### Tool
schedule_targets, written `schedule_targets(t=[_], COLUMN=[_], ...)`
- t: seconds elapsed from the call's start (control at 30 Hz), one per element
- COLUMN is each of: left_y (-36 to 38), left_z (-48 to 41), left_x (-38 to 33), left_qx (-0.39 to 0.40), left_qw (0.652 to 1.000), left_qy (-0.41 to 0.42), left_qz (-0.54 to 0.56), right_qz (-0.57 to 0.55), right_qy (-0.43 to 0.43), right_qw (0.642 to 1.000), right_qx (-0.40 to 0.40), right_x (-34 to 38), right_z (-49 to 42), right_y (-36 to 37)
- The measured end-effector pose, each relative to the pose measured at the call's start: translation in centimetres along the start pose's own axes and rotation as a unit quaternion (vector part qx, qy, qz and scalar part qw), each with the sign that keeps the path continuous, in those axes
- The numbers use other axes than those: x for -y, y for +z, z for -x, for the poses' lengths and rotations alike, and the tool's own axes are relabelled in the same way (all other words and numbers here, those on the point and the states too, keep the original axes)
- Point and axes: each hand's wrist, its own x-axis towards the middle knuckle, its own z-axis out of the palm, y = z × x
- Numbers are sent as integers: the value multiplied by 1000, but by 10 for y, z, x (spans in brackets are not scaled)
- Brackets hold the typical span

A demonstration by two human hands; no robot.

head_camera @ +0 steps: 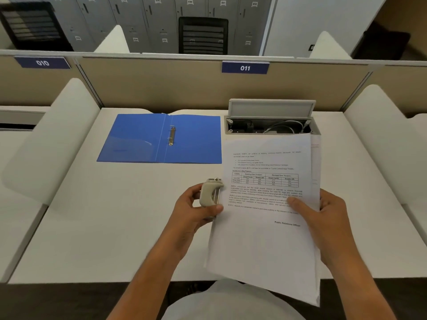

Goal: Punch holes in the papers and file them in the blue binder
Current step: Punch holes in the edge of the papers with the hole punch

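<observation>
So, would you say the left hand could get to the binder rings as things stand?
Probably, but not freely: nothing lies between the left hand and the rings of the open binder, yet that hand grips the punch at the papers' edge.

Both bare forearms reach forward from the person's body and angle in towards each other. The right hand [328,213] grips a sheaf of white printed papers [265,239] by its right edge, thumb [297,202] laid flat on top and fingers tucked out of sight underneath, holding it lifted and tilted. The left hand [196,206] has fingers and thumb curled round a small beige hand-held hole punch [209,192], set against the sheaf's left edge.
</observation>
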Motion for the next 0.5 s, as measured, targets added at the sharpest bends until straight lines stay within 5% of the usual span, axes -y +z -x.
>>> schedule_targets(t=[0.5], left_y=[23], left_z=[-1], left_x=[-5], left_qx=[11], left_qw=[997], left_qy=[29], left_qz=[-77], right_qz=[-4], right_qy=[1], right_qw=[1000], right_qx=[-26], right_x=[6], right_z=[-2], right_y=[-17])
